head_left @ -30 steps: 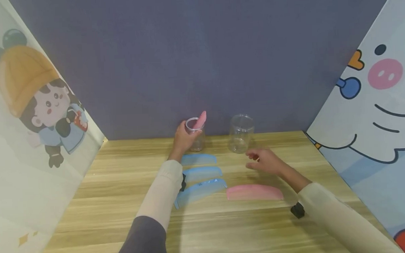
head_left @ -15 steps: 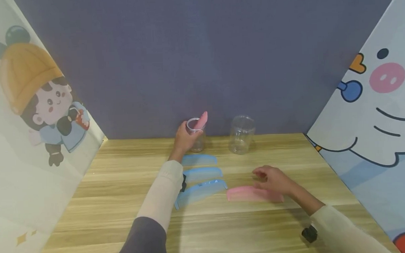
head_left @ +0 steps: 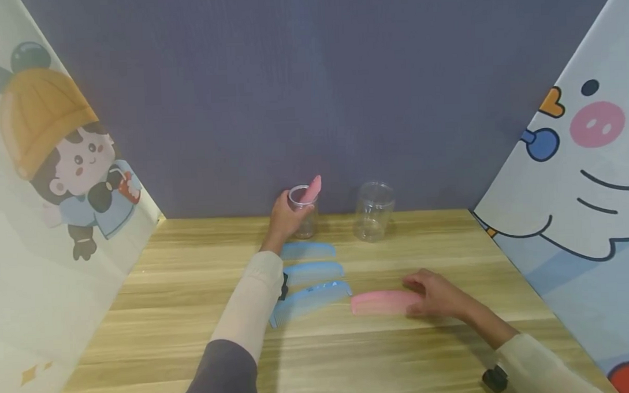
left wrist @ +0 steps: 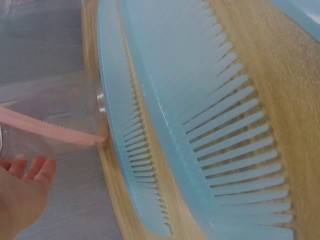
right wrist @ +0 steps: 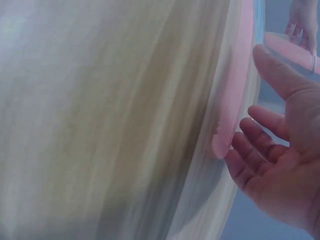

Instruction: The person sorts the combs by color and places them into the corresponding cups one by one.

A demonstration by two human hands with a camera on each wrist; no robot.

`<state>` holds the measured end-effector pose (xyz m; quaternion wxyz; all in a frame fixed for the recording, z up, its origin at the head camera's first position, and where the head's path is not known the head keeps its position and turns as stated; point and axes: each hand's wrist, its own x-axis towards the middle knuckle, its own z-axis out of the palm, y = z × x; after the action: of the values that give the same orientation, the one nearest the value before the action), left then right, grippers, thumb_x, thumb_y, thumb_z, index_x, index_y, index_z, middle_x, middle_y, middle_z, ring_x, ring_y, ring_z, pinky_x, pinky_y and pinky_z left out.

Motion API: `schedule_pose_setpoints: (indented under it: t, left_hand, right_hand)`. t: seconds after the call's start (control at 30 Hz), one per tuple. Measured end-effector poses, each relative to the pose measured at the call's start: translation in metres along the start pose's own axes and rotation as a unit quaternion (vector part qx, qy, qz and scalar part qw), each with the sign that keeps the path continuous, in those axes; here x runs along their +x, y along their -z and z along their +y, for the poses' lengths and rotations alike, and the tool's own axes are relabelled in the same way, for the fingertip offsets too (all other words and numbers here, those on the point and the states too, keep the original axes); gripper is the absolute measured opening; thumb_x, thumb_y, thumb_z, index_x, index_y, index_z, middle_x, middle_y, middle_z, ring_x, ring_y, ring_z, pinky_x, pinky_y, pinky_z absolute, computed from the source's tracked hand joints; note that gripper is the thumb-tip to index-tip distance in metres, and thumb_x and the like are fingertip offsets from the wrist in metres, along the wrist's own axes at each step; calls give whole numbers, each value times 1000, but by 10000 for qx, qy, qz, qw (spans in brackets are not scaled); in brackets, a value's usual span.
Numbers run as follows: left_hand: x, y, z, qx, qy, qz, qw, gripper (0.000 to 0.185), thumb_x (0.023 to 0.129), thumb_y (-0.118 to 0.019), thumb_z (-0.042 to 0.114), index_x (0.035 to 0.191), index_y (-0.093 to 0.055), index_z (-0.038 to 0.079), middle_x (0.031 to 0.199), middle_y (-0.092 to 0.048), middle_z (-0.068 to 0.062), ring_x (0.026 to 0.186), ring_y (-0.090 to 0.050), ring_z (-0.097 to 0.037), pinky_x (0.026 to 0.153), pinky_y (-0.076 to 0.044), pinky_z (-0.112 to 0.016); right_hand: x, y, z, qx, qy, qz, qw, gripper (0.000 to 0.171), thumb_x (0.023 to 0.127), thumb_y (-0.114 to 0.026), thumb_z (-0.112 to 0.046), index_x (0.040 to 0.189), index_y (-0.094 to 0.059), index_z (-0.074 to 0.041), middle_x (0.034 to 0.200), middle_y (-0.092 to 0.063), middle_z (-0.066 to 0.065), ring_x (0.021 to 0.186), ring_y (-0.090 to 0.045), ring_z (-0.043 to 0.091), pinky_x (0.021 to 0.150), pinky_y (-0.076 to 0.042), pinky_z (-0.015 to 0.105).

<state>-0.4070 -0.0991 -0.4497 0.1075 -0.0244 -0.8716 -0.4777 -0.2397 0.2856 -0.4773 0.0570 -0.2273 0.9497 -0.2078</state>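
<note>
Now lowered onto pink comb (head_left: 383, 303), my right hand (head_left: 436, 296) touches its end, fingers relaxed; left hand (head_left: 284, 216) grips jar (head_left: 304, 211); bare table (head_left: 403, 355) nearside.

Soft, even light filled the head view, bright enough to show colours plainly. The arms cast faint shadows on the wooden table (head_left: 382, 356), and a pale sheen lay along its near edge. The side panels bent outward at the frame's edges. The left wrist view was sharp on the blue comb (left wrist: 200, 115). The right wrist view was smeared, the tabletop (right wrist: 100, 125) a blur.
</note>
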Motion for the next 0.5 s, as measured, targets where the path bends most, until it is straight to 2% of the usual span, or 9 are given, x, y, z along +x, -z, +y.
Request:
schedule_pose_setpoints:
  t: [0.17, 0.27, 0.5]
  left_hand:
    - [-1, 0, 0, -43, -48, -15, 10000, 85, 87, -77, 47, 151, -39, 6, 149, -50, -18, 138, -49, -35, 117, -42, -51]
    - [-1, 0, 0, -20, -65, -13, 10000, 85, 87, -77, 47, 151, -39, 5, 149, -50, -18, 138, -49, -35, 117, -42, -51]
    - [-2, 2, 2, -1, -51, -12, 10000, 85, 87, -77, 45, 152, -38, 5, 150, -49, -19, 138, -49, -36, 117, -41, -52]
  right_hand:
    - [-6, 0, 6, -130, -61, -97, 9998, 75, 67, -93, -36, 127, -67, 1, 119, -69, 13, 112, -65, 34, 100, -53, 53]
    - [-9, -2, 10, -305, -74, -59, 9995, 70, 65, -95, -34, 121, -69, -1, 114, -70, 10, 107, -66, 30, 98, -54, 51]
    - [-12, -5, 17, -341, 36, 117, 9993, 49, 63, -94, -30, 101, -70, -11, 96, -65, -4, 86, -58, 8, 78, -55, 31]
